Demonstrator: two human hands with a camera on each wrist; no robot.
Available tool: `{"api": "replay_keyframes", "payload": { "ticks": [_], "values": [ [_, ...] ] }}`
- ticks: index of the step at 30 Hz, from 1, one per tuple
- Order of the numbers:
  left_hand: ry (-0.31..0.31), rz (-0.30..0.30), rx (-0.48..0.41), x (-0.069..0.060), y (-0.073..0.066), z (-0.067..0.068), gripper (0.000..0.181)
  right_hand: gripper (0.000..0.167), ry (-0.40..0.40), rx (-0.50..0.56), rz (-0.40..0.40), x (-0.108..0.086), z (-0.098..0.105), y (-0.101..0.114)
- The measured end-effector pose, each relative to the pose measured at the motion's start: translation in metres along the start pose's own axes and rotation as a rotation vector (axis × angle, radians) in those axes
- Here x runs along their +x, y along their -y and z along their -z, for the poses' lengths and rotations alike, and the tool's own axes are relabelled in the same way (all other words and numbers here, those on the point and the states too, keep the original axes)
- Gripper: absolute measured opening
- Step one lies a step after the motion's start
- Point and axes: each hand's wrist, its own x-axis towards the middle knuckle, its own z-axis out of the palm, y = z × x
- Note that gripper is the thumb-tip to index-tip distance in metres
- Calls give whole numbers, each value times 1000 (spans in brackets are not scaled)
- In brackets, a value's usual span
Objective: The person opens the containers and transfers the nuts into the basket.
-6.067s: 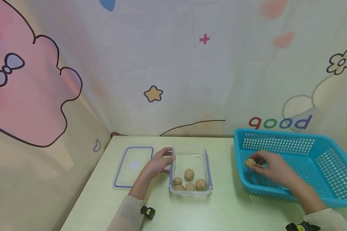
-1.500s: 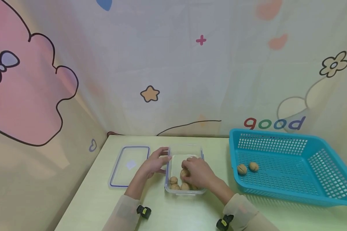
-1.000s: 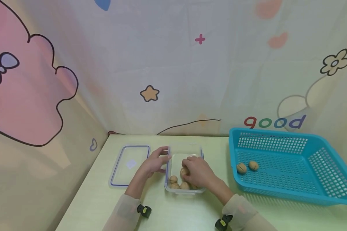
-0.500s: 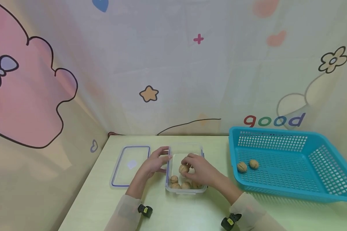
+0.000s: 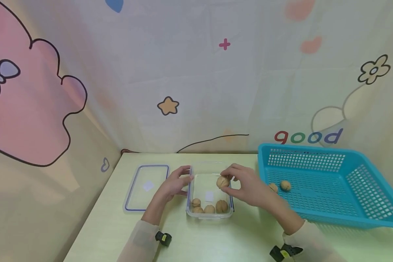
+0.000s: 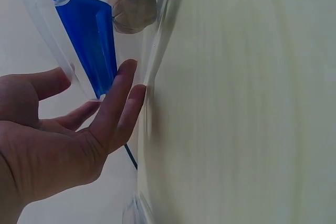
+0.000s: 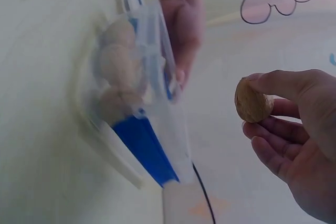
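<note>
A walnut is pinched between thumb and fingertips of my right hand, raised over the right side of a clear plastic container. The right wrist view shows this walnut away from the container. My left hand holds the container's left side, its thumb at the rim. Its fingers lie along the outer wall beside a blue clip. Several walnuts lie at the container's near end. Two more walnuts sit in a blue basket, one partly hidden by the right hand.
A clear lid with a blue seal lies flat on the table, left of the container. Behind the table hangs a printed cloth. Each forearm wears a black wrist camera.
My right hand went from a walnut in the basket to one inside the container, then lifted that one up and right. The left hand stays at the container's side.
</note>
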Motion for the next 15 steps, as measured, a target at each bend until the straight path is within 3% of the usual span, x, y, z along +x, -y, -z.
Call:
{"api": "replay_keyframes", "payload": {
  "ticks": [8, 15],
  "values": [
    [-34, 8, 70, -3, 0, -1, 56, 35, -104, -100, -122, -20, 45, -23],
    [-18, 14, 112, -7, -1, 3, 60, 31, -190, -130, -175, -41, 73, -54]
  ]
}}
